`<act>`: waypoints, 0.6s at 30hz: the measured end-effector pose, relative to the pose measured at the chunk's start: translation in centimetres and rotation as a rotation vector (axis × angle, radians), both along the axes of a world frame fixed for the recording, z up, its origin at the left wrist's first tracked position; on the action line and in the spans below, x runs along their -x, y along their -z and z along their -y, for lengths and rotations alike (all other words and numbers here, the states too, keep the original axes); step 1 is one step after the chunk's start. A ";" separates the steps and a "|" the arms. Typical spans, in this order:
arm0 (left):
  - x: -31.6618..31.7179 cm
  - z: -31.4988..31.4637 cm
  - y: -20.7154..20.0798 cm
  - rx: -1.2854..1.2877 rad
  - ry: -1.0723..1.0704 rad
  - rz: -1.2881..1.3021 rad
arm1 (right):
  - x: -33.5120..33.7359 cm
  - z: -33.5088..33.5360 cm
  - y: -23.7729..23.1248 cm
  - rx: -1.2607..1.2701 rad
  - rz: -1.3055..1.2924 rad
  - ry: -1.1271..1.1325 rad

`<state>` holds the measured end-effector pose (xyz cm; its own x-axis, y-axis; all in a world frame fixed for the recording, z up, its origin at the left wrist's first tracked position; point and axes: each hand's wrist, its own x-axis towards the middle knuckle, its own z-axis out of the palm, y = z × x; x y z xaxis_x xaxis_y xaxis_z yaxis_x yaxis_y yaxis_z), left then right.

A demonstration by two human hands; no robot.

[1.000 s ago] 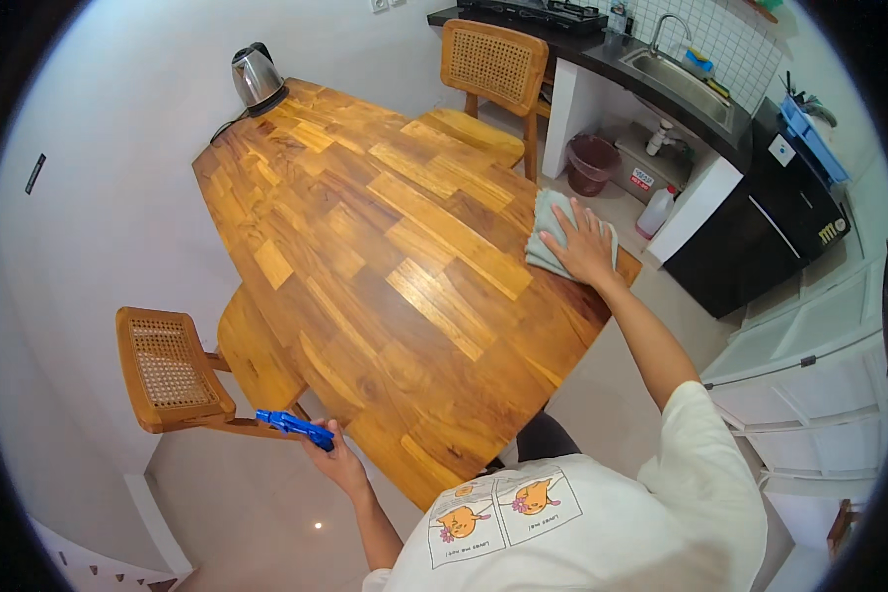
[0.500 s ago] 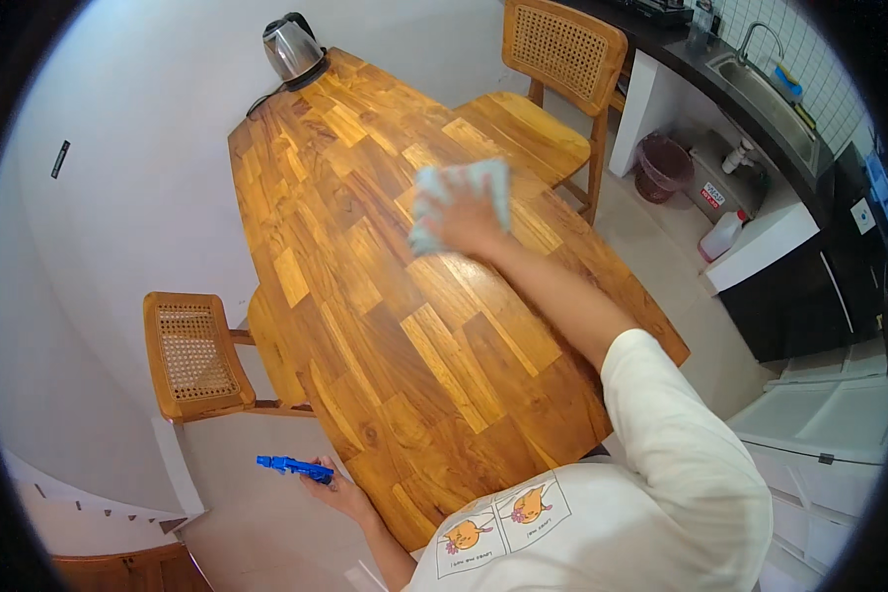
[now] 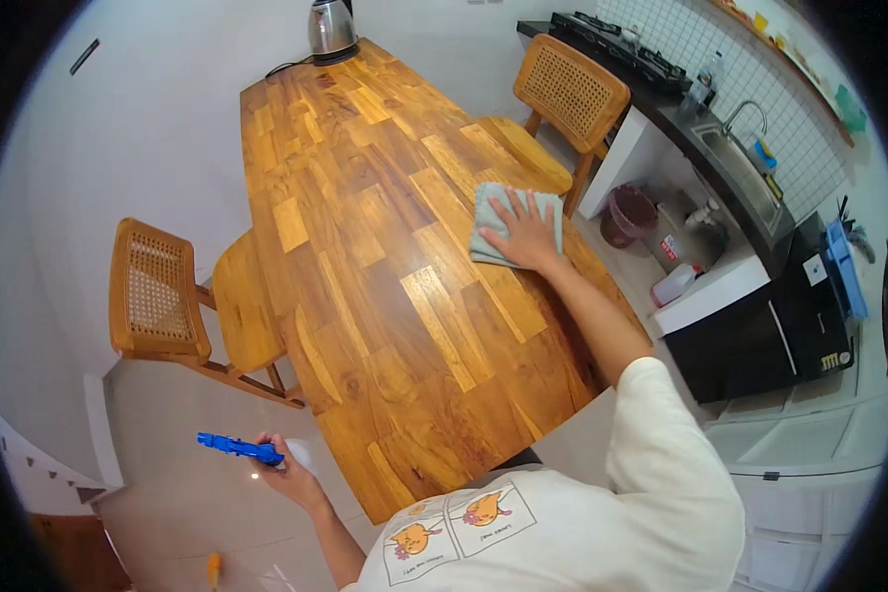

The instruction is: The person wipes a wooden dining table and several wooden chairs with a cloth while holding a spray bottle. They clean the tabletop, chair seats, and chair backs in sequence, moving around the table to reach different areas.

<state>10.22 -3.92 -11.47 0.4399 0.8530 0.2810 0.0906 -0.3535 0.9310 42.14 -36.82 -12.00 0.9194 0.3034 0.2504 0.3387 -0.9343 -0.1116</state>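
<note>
My right hand (image 3: 525, 235) lies flat with spread fingers on a folded pale grey-green cloth (image 3: 491, 195), pressing it against the wooden table (image 3: 365, 296) near its right edge. The cloth's edges show around the fingers. Off the table's left side, above the floor, my left hand (image 3: 288, 476) is closed around a spray bottle (image 3: 239, 447). Its blue trigger head points left, and part of a whitish body shows behind the fingers.
An electric kettle (image 3: 333, 30) stands at the table's far end with its cord. One cane-backed chair (image 3: 158, 286) is at the left, another chair (image 3: 570, 87) at the far right. Beyond are a sink (image 3: 745, 168), a gas stove (image 3: 622, 49) and a dark red bin (image 3: 629, 215).
My right hand has slid the cloth toward the table's right edge. The whole view has shifted, and my left hand still holds the spray bottle beside the table.
</note>
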 end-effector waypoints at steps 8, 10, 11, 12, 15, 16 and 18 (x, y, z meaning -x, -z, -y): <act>3.4 -3.9 -2.0 -0.049 0.004 0.017 | 18.4 -14.0 0.1 -0.133 -0.085 -0.737; 4.1 -4.7 -3.0 -0.022 0.025 0.089 | 19.7 -13.1 0.0 -0.122 -0.075 -0.784; 4.6 -5.2 -3.5 -0.020 0.035 0.117 | 18.4 -10.8 -0.2 -0.068 -0.046 -0.726; 4.9 -5.5 -3.6 -0.005 0.061 0.147 | 16.6 -8.1 0.0 -0.166 -0.165 -0.593; 5.5 -5.9 -3.7 -0.068 0.104 0.113 | 9.5 2.4 1.8 -0.034 0.041 -0.038; 6.1 -6.0 -3.8 -0.073 0.104 0.113 | 9.0 2.0 0.8 -0.017 -0.010 0.096; 6.9 -5.8 -4.2 -0.075 0.112 0.112 | 9.3 0.8 0.3 -0.011 -0.016 0.175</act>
